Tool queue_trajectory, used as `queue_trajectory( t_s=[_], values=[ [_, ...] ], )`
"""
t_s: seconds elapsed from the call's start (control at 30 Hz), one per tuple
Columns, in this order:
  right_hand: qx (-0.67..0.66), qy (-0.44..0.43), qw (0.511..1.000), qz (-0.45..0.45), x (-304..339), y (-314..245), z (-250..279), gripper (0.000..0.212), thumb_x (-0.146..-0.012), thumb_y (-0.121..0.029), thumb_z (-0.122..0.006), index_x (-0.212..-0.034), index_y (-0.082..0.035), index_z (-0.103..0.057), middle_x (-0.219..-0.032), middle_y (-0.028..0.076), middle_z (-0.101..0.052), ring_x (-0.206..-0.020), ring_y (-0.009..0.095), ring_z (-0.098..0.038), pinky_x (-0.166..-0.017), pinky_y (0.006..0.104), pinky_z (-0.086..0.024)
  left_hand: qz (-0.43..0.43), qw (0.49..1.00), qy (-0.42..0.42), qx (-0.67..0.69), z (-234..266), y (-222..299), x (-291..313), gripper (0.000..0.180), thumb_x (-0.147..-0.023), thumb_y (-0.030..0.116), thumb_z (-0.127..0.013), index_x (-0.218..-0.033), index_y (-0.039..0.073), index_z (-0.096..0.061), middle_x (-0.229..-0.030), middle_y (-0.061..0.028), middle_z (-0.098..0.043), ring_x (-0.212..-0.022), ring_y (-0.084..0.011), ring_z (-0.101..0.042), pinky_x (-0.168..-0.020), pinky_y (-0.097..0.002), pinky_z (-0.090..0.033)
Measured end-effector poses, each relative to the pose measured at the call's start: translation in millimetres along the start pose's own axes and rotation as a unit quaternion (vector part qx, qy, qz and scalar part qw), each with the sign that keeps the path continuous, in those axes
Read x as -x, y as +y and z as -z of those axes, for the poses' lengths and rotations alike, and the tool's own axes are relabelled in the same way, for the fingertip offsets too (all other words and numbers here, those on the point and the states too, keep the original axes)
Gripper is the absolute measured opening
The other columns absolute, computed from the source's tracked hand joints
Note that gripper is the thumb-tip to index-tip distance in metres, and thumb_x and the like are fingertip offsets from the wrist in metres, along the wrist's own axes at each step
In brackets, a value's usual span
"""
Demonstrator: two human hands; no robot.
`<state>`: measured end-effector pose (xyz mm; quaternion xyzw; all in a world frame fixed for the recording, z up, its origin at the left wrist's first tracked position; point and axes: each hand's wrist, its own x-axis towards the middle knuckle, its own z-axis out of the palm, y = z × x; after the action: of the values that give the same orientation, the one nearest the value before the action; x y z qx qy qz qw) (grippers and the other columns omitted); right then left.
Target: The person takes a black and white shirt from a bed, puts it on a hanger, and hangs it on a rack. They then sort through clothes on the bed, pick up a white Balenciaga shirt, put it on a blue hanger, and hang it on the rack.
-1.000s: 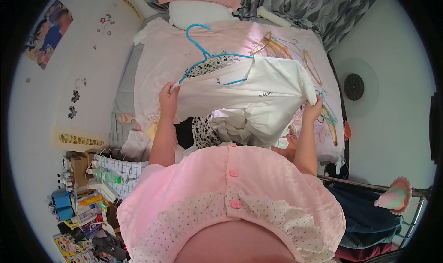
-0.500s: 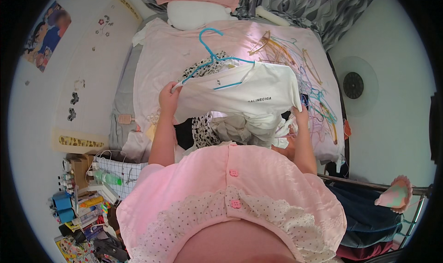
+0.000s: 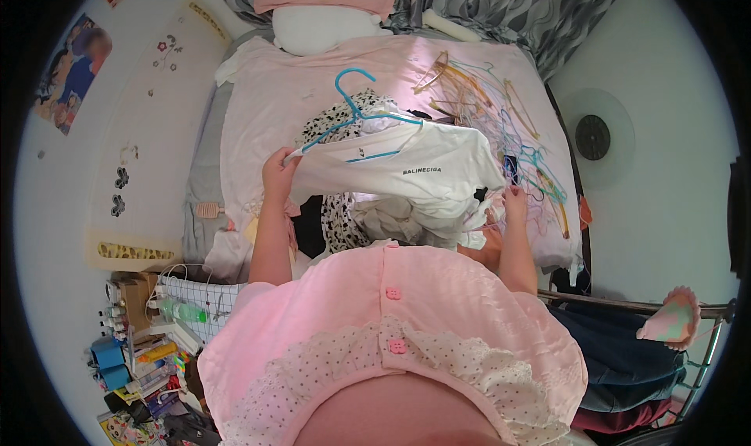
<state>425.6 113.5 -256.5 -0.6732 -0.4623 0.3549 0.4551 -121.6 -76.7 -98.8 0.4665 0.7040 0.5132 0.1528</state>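
A white T-shirt (image 3: 383,172) with small dark lettering on the chest hangs on a blue hanger (image 3: 356,102), spread out above the bed. At its left shoulder, my left hand (image 3: 278,174) pinches the cloth together with the hanger's end. My right hand (image 3: 515,202) is beside the right sleeve edge, slightly apart from it, its fingers loosely bent and small in view. Under the shirt lie a black-and-white patterned garment (image 3: 338,221) and a crumpled grey-beige one (image 3: 395,217).
Several loose hangers (image 3: 508,121) are heaped on the right of the pink bedsheet (image 3: 262,117). White and pink pillows (image 3: 328,30) lie at the far end. Dark trousers (image 3: 618,360) hang on a rail at lower right. Bottles and boxes crowd a shelf (image 3: 152,360) at lower left.
My right hand has come off the sleeve and moved slightly right and nearer. The T-shirt and hanger have sunk a little, with my left hand still gripping the shoulder.
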Motion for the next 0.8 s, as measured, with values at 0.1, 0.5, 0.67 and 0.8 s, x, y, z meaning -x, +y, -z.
queue_trajectory(
  t_s=[0.1,0.5,0.67,0.8],
  values=[
    [-0.036,-0.076,0.996,0.009,18,-48,-20,0.022,-0.078,-0.015,-0.057,-0.093,0.0,-0.053,-0.078,0.006,-0.057,-0.064,0.012,-0.054,-0.056,0.0235,-0.044,0.003,1.0,-0.004,-0.002,3,-1,1,0.011,-0.074,0.012,-0.061,-0.08,0.004,-0.059,-0.065,-0.0034,-0.054,-0.06,-0.0107,-0.047,-0.056,-0.0235,-0.037],
    [0.049,-0.375,0.906,0.192,76,-201,-34,0.017,-0.08,-0.016,-0.055,-0.092,-0.005,-0.059,-0.077,-0.002,-0.056,-0.07,0.008,-0.047,-0.066,0.0207,-0.039,-0.011,0.997,-0.061,0.046,3,10,4,0.008,-0.073,0.008,-0.06,-0.078,0.002,-0.059,-0.068,-0.0014,-0.055,-0.064,-0.0084,-0.048,-0.059,-0.0219,-0.038],
    [0.051,-0.475,0.869,0.132,80,-200,-29,0.012,-0.078,-0.016,-0.059,-0.084,-0.006,-0.06,-0.072,-0.004,-0.055,-0.066,0.006,-0.047,-0.063,0.019,-0.038,-0.005,0.996,-0.08,0.05,3,15,8,0.005,-0.074,0.005,-0.059,-0.078,0.002,-0.058,-0.069,0.0005,-0.053,-0.066,-0.007,-0.046,-0.059,-0.0204,-0.037],
    [-0.143,-0.462,0.875,-0.033,87,-191,-28,0.011,-0.076,-0.014,-0.061,-0.082,-0.005,-0.06,-0.075,-0.002,-0.057,-0.07,0.006,-0.051,-0.063,0.0193,-0.04,0.011,0.994,-0.098,0.04,5,28,10,0.007,-0.072,0.005,-0.06,-0.078,0.001,-0.06,-0.068,-0.0022,-0.055,-0.066,-0.0091,-0.049,-0.06,-0.0222,-0.038]
  ],
)
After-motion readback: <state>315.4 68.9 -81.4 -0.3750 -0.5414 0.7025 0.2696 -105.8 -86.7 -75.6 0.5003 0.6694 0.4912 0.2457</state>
